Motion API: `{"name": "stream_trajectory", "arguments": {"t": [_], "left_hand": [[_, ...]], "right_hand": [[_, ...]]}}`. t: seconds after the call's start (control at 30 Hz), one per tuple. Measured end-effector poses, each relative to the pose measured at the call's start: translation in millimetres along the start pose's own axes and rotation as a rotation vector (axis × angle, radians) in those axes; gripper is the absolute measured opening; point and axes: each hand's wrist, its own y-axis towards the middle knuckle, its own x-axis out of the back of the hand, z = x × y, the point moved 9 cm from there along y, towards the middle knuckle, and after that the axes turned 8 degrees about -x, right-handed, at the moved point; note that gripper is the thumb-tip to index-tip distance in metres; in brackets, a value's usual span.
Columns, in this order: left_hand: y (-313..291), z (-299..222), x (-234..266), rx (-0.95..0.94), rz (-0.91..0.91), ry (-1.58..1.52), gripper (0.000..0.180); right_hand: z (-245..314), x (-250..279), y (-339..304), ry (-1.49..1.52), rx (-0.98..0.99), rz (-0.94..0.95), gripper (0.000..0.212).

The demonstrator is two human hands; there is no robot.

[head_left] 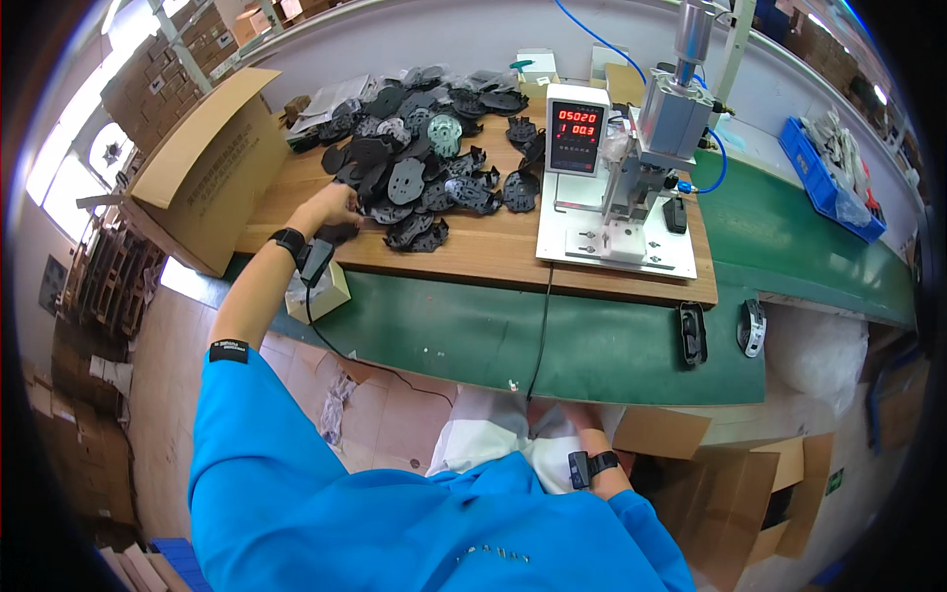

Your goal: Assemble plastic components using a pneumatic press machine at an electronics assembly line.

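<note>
My left hand (329, 205) reaches to the left edge of a heap of black and grey moulded plastic parts (370, 153). Its fingers are curled in at the heap, and what they hold, if anything, is hidden. Just below the hand lies a dark flat part (337, 234). A pale green part (444, 135) stands out among the dark ones. My right hand (575, 414) rests low by my lap at the table's front edge, its fingers out of sight.
A press machine (641, 148) with a red-digit display box (577, 128) stands right of the heap on the wooden board (473, 259). An open carton (212, 183) is at the left. Two small black-and-silver items, including a black case (692, 333), lie on the green table (612, 340).
</note>
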Motion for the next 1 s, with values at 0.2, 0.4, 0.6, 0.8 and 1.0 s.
{"name": "stream_trajectory", "arguments": {"t": [0.2,0.4,0.6,0.8,1.0], "left_hand": [[-38,-3,34,0.017,-0.078,-0.015,0.038],[-120,-136,103,-0.235,-0.558,-0.068,0.029],[-207,-317,54,-0.713,-0.299,-0.608,0.017],[-223,-411,0,-0.961,-0.064,-1.179,0.038],[-229,-427,-28,-0.806,0.18,-1.789,0.04]], "right_hand": [[17,9,-2,-0.165,0.099,-0.112,0.041],[-5,25,-40,-0.113,-0.09,0.069,0.039],[186,126,-136,0.378,0.286,0.24,0.045],[253,170,-142,0.372,0.408,-0.064,0.06],[207,185,-152,0.767,0.283,-0.313,0.055]]}}
